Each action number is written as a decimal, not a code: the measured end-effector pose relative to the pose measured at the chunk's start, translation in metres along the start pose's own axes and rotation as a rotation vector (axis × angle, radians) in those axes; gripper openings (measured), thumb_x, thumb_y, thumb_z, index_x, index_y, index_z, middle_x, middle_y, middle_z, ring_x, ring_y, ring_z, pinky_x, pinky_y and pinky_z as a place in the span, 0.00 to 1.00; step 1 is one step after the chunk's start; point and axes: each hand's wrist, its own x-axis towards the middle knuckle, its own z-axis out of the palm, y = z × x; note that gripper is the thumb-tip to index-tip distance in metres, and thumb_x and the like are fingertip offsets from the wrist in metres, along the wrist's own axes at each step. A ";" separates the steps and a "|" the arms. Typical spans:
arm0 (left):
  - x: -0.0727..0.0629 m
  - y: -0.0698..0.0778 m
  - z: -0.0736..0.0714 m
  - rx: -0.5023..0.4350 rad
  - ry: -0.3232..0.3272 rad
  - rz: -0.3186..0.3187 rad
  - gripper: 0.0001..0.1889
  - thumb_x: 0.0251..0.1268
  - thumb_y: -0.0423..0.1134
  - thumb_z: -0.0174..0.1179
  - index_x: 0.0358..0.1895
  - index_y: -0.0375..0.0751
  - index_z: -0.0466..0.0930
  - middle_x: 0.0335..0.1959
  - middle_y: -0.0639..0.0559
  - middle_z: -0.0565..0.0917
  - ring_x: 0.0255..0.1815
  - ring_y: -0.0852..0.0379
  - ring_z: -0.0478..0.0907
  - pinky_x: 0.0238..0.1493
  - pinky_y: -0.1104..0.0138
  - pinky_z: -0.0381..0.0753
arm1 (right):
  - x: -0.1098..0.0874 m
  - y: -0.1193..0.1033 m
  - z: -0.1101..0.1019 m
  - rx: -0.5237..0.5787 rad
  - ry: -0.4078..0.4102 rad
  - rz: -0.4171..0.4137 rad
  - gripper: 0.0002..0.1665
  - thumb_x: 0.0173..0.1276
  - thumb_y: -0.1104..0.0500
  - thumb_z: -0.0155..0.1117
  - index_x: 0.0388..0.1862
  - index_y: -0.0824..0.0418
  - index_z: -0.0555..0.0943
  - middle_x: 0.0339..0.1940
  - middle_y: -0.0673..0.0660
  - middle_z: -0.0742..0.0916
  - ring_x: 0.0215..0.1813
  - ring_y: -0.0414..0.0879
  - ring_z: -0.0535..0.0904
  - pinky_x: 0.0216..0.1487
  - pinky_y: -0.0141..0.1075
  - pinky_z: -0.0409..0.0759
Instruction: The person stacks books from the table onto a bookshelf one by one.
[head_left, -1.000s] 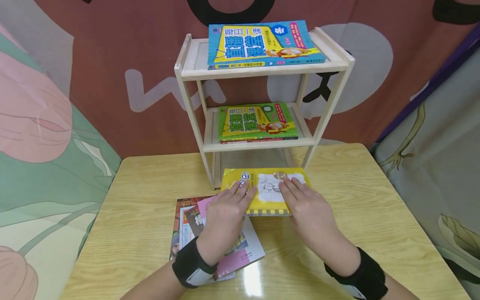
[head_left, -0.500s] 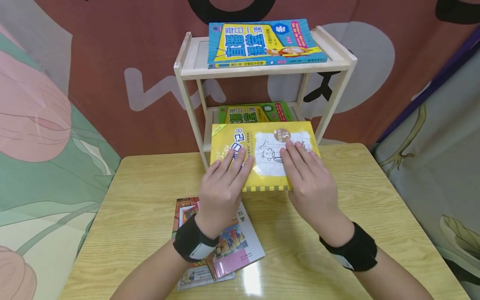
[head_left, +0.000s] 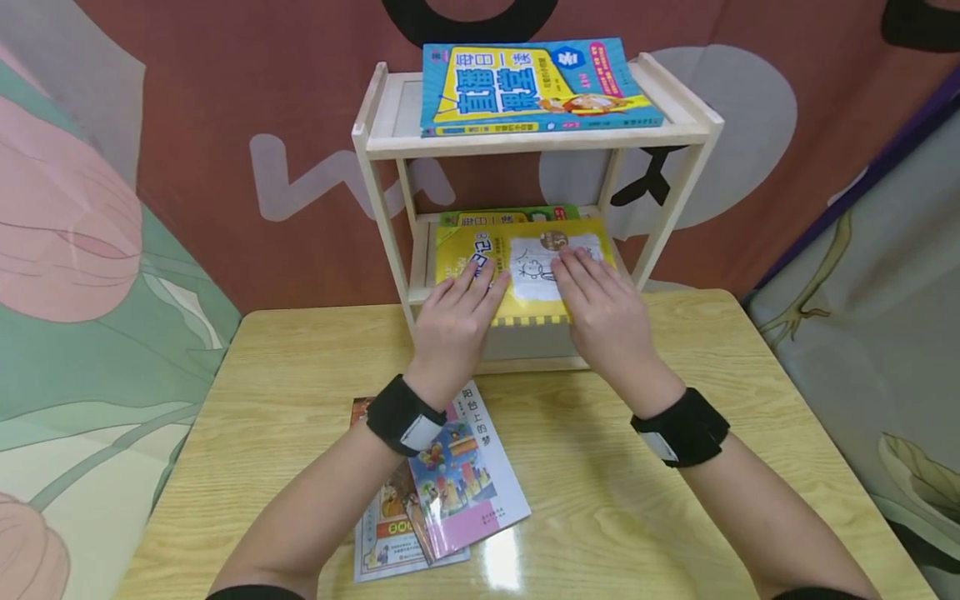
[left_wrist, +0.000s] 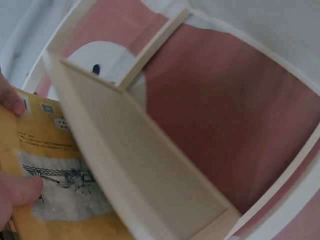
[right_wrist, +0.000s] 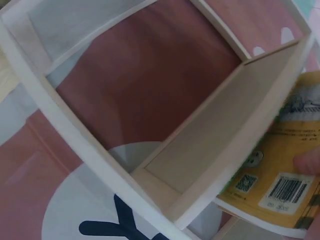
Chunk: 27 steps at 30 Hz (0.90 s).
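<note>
I've got left hand (head_left: 456,321) and right hand (head_left: 604,307) both pinching the yellow book (head_left: 527,307) at the middle shelf (head_left: 423,254); it overlaps the green book (head_left: 536,214); can't quite tell if they touch

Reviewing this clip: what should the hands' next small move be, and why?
Probably slide the yellow book back over the middle shelf, above the green book. The left hand and right hand both grip it, but its near edge juts out past the shelf's front, so letting go now might tip it off.
</note>
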 end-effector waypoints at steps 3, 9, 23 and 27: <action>0.001 -0.001 0.003 -0.019 -0.063 -0.008 0.17 0.67 0.32 0.55 0.57 0.49 0.80 0.55 0.51 0.81 0.58 0.54 0.78 0.53 0.61 0.79 | 0.000 0.003 0.002 0.002 -0.072 -0.005 0.23 0.64 0.71 0.59 0.59 0.66 0.77 0.58 0.63 0.81 0.61 0.56 0.77 0.59 0.48 0.76; 0.007 -0.006 -0.001 -0.054 -0.235 -0.035 0.21 0.63 0.29 0.59 0.58 0.49 0.79 0.58 0.51 0.80 0.59 0.52 0.77 0.52 0.61 0.80 | 0.007 0.009 -0.004 0.075 -0.261 -0.010 0.32 0.55 0.71 0.68 0.62 0.66 0.74 0.60 0.64 0.80 0.62 0.59 0.76 0.61 0.50 0.74; 0.007 -0.031 -0.013 -0.288 -0.340 0.072 0.33 0.65 0.65 0.44 0.60 0.44 0.77 0.60 0.44 0.77 0.62 0.47 0.74 0.56 0.58 0.78 | 0.010 0.025 -0.013 0.188 -0.418 -0.088 0.46 0.62 0.28 0.47 0.68 0.57 0.69 0.68 0.62 0.72 0.69 0.59 0.68 0.61 0.55 0.72; 0.004 -0.033 -0.009 -0.327 -0.304 0.070 0.29 0.67 0.60 0.48 0.58 0.43 0.78 0.59 0.44 0.78 0.62 0.47 0.74 0.61 0.57 0.74 | 0.012 0.026 -0.011 0.205 -0.438 -0.067 0.44 0.61 0.32 0.54 0.69 0.57 0.68 0.70 0.62 0.71 0.70 0.59 0.67 0.62 0.55 0.71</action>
